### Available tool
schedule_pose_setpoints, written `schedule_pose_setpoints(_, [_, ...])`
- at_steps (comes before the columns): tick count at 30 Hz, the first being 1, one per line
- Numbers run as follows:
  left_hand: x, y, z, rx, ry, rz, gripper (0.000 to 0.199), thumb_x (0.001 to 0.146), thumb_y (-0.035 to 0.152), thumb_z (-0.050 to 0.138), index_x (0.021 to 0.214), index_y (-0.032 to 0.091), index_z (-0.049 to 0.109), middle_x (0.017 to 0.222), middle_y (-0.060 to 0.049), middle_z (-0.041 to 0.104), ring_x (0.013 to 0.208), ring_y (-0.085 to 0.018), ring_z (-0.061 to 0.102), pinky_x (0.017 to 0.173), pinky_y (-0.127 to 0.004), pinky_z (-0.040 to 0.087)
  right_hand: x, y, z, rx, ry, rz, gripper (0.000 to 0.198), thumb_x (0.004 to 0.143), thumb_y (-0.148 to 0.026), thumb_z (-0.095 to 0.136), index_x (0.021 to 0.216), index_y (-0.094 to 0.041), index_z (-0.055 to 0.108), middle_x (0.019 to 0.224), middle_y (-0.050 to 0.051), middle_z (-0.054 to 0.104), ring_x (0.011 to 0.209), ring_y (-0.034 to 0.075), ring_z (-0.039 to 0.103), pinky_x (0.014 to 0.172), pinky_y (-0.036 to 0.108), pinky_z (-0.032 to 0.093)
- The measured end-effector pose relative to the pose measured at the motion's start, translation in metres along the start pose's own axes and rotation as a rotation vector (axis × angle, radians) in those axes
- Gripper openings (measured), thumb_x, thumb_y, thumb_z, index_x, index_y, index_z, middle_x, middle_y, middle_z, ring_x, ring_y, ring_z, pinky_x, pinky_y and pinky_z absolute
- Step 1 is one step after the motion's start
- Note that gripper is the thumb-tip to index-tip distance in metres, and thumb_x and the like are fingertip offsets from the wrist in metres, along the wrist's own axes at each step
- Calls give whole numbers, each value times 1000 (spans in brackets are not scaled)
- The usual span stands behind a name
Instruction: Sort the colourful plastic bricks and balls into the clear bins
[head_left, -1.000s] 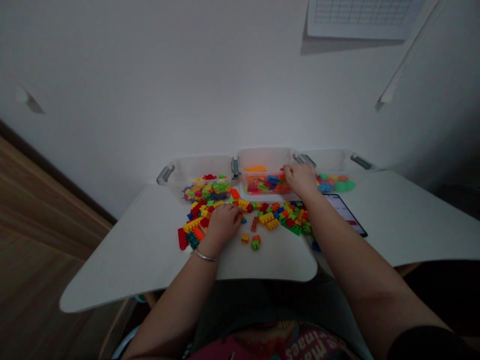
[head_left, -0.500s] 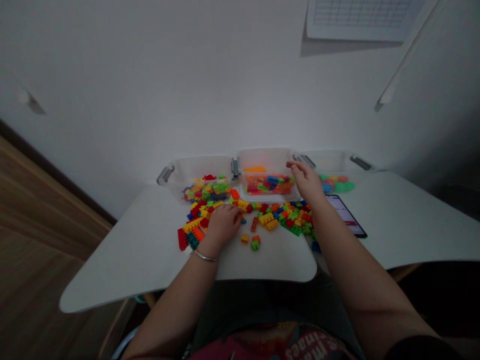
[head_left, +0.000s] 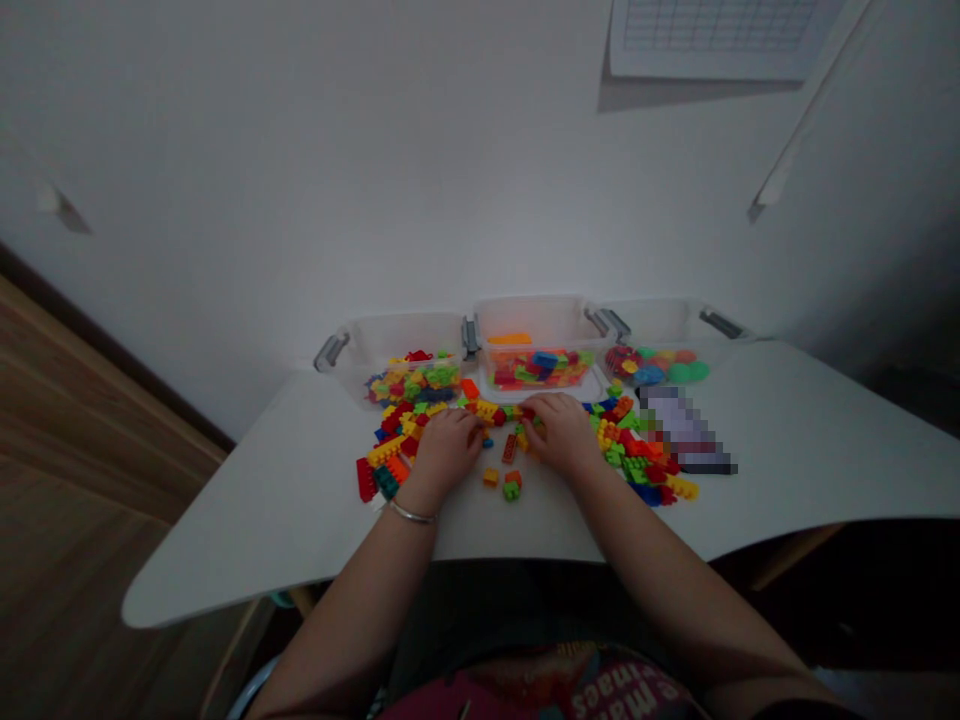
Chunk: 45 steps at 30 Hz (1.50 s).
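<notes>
Toy building bricks in several colours lie in a loose heap across the table. My left hand [head_left: 451, 445], with a bracelet at its wrist, rests on the left part of the heap. Its fingers are curled in toward the thumb, and what they hold, if anything, is hidden. Over the middle of the heap is my right hand [head_left: 561, 432], fingers bent and apart from the thumb, touching or just above bricks. Between the hands lies a dark red brick [head_left: 509, 449]. Nearer to me are a yellow brick [head_left: 490, 478], an orange brick [head_left: 513, 477] and a green brick [head_left: 511, 491].
Along the wall stand a left clear bin [head_left: 405, 330] of bricks, a middle clear bin [head_left: 532, 315] of bricks and a right clear bin [head_left: 652, 318] with round coloured pieces. A phone [head_left: 686, 425], its picture pixelated, lies right of the heap on the white table [head_left: 247, 510].
My right hand has come down and left from above the gap between the middle and right bins to the middle of the heap. My left hand has stayed in place.
</notes>
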<state>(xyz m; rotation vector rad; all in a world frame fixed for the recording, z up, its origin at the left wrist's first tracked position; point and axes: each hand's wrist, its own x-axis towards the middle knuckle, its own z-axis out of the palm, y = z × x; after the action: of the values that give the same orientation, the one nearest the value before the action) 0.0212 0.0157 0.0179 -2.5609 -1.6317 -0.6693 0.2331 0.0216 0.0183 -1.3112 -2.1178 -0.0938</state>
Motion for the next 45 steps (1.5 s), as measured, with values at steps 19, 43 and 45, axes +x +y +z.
schedule_pose_setpoints(19, [0,0,-1,11,-10,-2,18,87,20,53,96,18,69,101,-9,69,98,-23,61,91,-38,49,-5,-6,4,-193,-187,-45,29,82,-38,60,104,-19,67,104,9,69,97,27,59,90,39,39])
schedule_pose_setpoints(43, [0,2,-1,-29,58,32,22,88,20,53,107,19,65,104,-8,69,102,-24,60,94,-40,47,-8,1,9,-12,-63,-44,26,90,-26,54,114,-21,63,110,10,69,102,24,62,90,36,48])
schedule_pose_setpoints(45, [0,3,0,-58,75,62,26,90,21,52,113,20,63,106,-8,68,103,-23,60,95,-39,47,-9,3,12,60,-8,-40,27,90,-27,55,116,-22,63,109,9,69,103,24,62,93,38,49])
